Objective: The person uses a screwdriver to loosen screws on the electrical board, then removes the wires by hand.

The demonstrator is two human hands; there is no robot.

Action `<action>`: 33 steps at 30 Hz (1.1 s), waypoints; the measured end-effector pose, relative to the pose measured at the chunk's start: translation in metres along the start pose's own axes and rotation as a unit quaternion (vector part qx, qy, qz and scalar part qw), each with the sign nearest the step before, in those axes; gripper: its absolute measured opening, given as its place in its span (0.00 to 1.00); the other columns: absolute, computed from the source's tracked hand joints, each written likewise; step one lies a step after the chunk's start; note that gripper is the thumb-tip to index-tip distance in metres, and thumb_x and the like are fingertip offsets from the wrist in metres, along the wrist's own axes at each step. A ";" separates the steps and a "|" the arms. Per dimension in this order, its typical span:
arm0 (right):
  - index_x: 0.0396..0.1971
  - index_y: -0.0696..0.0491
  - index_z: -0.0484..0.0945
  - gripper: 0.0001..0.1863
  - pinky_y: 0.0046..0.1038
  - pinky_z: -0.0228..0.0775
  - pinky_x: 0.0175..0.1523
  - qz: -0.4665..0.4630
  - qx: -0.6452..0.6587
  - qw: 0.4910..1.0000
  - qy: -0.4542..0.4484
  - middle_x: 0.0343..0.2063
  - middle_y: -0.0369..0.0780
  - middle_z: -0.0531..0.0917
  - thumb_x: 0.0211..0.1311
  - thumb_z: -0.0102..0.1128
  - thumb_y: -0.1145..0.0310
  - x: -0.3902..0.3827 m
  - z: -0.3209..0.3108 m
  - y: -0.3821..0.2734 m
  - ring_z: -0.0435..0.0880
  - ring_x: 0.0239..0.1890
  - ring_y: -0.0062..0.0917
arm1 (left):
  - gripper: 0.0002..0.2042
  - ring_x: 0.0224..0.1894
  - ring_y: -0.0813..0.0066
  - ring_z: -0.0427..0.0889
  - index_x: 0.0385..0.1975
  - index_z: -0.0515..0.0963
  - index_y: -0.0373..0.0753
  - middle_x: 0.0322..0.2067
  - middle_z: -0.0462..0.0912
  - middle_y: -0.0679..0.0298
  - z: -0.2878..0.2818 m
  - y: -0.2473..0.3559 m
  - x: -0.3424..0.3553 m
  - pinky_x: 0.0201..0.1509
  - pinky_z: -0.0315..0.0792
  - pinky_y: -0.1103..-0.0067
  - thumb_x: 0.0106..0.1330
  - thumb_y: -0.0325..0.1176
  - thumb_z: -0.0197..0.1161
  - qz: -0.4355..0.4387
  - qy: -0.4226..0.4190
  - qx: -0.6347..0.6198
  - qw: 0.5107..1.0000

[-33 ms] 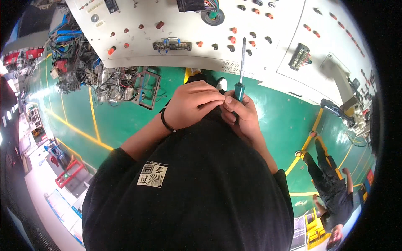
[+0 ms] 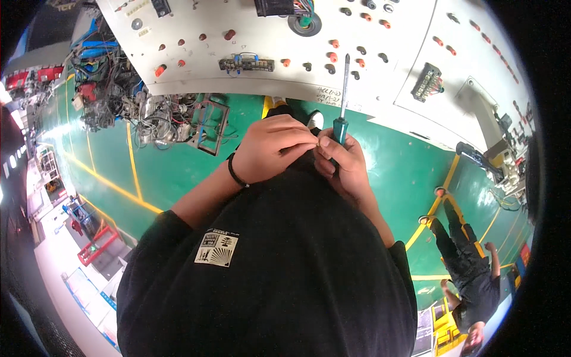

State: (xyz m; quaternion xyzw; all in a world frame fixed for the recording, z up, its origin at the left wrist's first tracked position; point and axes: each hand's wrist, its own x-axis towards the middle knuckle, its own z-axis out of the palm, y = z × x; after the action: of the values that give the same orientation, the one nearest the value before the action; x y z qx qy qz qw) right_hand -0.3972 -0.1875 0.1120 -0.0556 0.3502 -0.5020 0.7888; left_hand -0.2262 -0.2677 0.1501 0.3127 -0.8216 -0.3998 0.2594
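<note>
In the head view, my right hand [image 2: 348, 159] grips the screwdriver [image 2: 339, 127], its shaft pointing toward the panel [image 2: 199, 78]. My left hand's [image 2: 270, 147] fingertips are pinched together by my right thumb, around what I can't tell. It looks like fine fingertip work, calling for steadiness. Since earlier, the panel has shifted slightly rightward; my hands match.
</note>
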 end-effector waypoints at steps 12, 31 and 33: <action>0.33 0.56 0.73 0.09 0.19 0.56 0.20 -0.006 -0.035 0.999 0.023 0.16 0.31 0.69 0.64 0.58 0.66 0.016 0.025 0.024 0.66 0.15 0.15 | 0.07 0.29 0.72 0.81 0.32 0.80 0.37 0.30 0.82 0.62 -0.024 -0.010 -0.025 0.31 0.74 0.81 0.54 0.22 0.66 -0.080 -0.004 -0.060 0.995; 0.31 0.55 0.68 0.06 0.19 0.55 0.22 0.022 0.052 0.980 0.190 0.21 0.34 0.65 0.63 0.52 0.69 0.051 0.091 0.153 0.64 0.17 0.16 | 0.07 0.28 0.76 0.80 0.30 0.81 0.33 0.29 0.81 0.61 -0.127 -0.157 -0.028 0.31 0.74 0.82 0.51 0.19 0.69 0.038 0.065 0.046 0.996; 0.32 0.56 0.68 0.06 0.19 0.55 0.22 0.013 0.089 0.975 0.203 0.21 0.34 0.66 0.63 0.51 0.70 0.051 0.088 0.171 0.64 0.17 0.17 | 0.07 0.28 0.77 0.80 0.30 0.81 0.33 0.29 0.81 0.61 -0.129 -0.172 -0.018 0.31 0.75 0.82 0.51 0.20 0.69 0.072 0.058 0.074 0.993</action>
State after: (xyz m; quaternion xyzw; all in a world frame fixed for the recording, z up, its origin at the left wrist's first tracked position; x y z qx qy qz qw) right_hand -0.2019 -0.1694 0.0776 0.1228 0.4575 -0.5220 0.7093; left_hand -0.0744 -0.4020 0.0769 0.2936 -0.8531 -0.2988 0.3112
